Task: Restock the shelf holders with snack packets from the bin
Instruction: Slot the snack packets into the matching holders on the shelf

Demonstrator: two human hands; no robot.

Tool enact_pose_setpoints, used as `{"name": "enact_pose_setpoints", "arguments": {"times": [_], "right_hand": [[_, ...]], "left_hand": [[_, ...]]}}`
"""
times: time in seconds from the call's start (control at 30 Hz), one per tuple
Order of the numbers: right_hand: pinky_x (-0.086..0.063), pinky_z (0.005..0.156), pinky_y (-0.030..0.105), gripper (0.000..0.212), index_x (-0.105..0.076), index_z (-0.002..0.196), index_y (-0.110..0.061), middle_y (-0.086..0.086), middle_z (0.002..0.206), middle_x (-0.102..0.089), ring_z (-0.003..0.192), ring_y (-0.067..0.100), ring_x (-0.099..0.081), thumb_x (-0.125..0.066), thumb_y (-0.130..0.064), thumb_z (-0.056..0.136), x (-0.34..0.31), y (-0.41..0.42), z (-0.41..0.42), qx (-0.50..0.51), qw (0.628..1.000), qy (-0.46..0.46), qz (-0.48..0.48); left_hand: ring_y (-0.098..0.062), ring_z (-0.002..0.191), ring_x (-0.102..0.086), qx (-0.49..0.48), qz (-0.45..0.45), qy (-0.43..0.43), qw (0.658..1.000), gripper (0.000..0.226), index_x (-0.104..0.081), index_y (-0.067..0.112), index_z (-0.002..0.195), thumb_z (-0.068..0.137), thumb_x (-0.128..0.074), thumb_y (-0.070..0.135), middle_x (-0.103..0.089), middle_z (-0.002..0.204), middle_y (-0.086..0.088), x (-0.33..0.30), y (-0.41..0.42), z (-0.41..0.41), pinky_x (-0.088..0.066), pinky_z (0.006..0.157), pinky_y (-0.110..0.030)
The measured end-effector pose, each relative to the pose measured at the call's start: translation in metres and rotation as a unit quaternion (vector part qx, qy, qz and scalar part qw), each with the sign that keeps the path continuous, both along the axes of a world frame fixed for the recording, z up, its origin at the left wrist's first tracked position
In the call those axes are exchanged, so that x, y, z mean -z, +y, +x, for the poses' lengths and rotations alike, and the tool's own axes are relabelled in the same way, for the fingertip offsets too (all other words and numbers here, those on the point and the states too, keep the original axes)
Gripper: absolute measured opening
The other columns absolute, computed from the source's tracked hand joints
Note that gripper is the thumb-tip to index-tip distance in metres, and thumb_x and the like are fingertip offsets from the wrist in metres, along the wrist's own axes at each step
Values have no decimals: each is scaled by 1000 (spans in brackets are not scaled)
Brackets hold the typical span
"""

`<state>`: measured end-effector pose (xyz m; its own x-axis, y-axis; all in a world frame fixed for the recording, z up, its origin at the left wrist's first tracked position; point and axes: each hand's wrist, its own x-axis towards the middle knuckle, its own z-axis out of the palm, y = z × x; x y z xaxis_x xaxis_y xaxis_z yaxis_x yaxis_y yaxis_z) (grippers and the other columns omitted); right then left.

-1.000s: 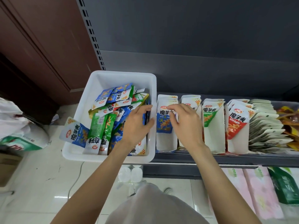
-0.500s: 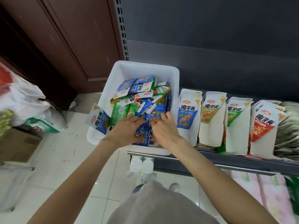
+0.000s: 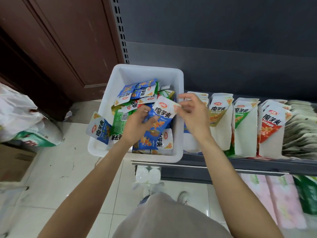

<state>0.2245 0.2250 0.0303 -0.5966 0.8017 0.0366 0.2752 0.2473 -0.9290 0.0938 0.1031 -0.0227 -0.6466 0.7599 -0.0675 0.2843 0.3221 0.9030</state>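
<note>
2 hands (image 3: 137, 122) on blue packet (image 3: 161, 117)

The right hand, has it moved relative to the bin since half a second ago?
Yes. The right hand has lifted out of the white bin to its right rim, pinching a blue packet.

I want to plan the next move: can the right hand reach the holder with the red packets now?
Probably not yet. The right hand pinches the top corner of a blue packet that the left hand also grips above the bin. Two other holders stand between it and the red-packet holder, though nothing blocks the way.
</note>
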Motion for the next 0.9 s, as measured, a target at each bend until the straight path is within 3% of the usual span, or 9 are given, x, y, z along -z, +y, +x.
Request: {"name": "enact_pose_setpoints", "arguments": {"times": [0.07, 0.13, 0.2, 0.3, 0.37, 0.53, 0.67, 0.8, 0.9], "right_hand": [[-50, 68, 13, 22, -61, 99, -19, -6, 84, -69, 71, -1, -66, -67, -3, 83, -7, 9, 13, 37, 995, 50, -82], [-50, 65, 15, 17, -63, 99, -19, -4, 88, -70, 76, 2, -68, -65, -8, 86, -10, 14, 24, 34, 990, 45, -126], [-50, 64, 16, 13, -64, 98, -21, -5, 88, -71, 80, 6, -69, -64, -12, 88, -9, 16, 32, 20, 986, 43, -157], [-52, 61, 17, 14, -62, 103, -19, -6, 90, -70, 79, 7, -69, -63, -16, 90, -12, 17, 39, -4, 983, 38, -182], [-53, 60, 21, 22, -58, 111, -21, -6, 97, -68, 82, 8, -68, -64, -20, 89, -13, 17, 41, -24, 984, 25, -174], [-51, 54, 20, 30, -54, 108, -28, -12, 92, -64, 76, -1, -64, -67, -11, 86, -25, 22, 64, -28, 996, 72, -40], [-51, 63, 20, 30, -49, 94, -38, -17, 86, -62, 80, 0, -61, -65, -14, 88, -24, 35, 87, 16, 994, 61, 93], [-48, 64, 14, 16, -56, 101, -19, -11, 82, -61, 76, 8, -62, -65, -19, 88, 3, 45, 85, 44, 983, -28, 177], [-49, 65, 18, 18, -58, 105, -13, 3, 89, -68, 78, 14, -64, -64, -21, 90, 22, 52, 77, 8, 968, -98, 232]], "left_hand": [[-12, 77, -68, -59, 72, -134, 987, 26, -57, 5, 102, 86, -67, 22, -72, 80, 7, -10, 5, 6, -55, 74, -32], [-19, 85, -70, -96, 107, -222, 964, 24, -59, 5, 101, 85, -68, 19, -74, 86, 0, -15, 6, 11, -56, 79, -38], [-23, 86, -71, -106, 117, -269, 950, 18, -60, 10, 96, 84, -69, 19, -74, 88, -5, -18, 7, 15, -55, 80, -43], [-29, 86, -70, -98, 106, -271, 952, 19, -54, 15, 84, 80, -71, 22, -73, 88, -11, -24, 10, 23, -55, 82, -51], [-31, 85, -70, -64, 110, -238, 963, 22, -51, 14, 80, 79, -73, 20, -72, 88, -15, -30, 14, 30, -54, 81, -52], [-11, 68, -64, 81, 127, -31, 988, 25, -49, 20, 75, 81, -72, 11, -67, 70, 5, -43, 33, 62, -53, 63, -25], [-8, 77, -63, 101, 143, 126, 977, 10, -65, 9, 87, 85, -67, 19, -67, 83, 0, -40, 56, 70, -56, 66, -27], [-17, 80, -60, 87, 78, 315, 942, 12, -71, 15, 84, 81, -70, 26, -69, 85, 2, -18, 73, 65, -52, 62, -32], [-23, 85, -57, 71, 25, 357, 931, 13, -72, 13, 82, 78, -75, 25, -64, 90, -3, -2, 77, 61, -50, 67, -34]]}}
